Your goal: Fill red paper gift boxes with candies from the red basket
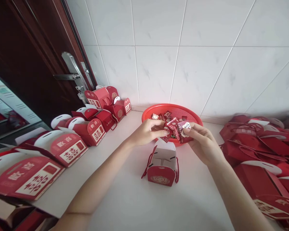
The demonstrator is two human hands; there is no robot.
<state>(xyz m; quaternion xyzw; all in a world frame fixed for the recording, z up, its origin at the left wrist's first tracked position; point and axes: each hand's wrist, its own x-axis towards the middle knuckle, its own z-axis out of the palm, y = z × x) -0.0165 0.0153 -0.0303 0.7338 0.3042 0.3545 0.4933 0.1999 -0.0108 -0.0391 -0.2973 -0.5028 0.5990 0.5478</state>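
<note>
My left hand [153,132] is closed on wrapped candies [169,127] in red packaging, pinched between thumb and fingers. Opposite it, my right hand [203,139] grips a purple-and-red candy packet [183,131] that touches the others. Both hands are raised at the near rim of a red plastic basket [148,110], which has more wrapped candies [167,114] inside. Just below the hands stands a small red gift box [161,175], its white-lined top open and red rope handles hanging at its sides. The box's inside shows only in part.
Several red gift boxes [71,146] stand in rows along the left of the white table [125,195]. A heap of red boxes [262,179] covers the right side. Behind the table is a tiled wall [159,70]; a dark door [38,41] with keys stands at left.
</note>
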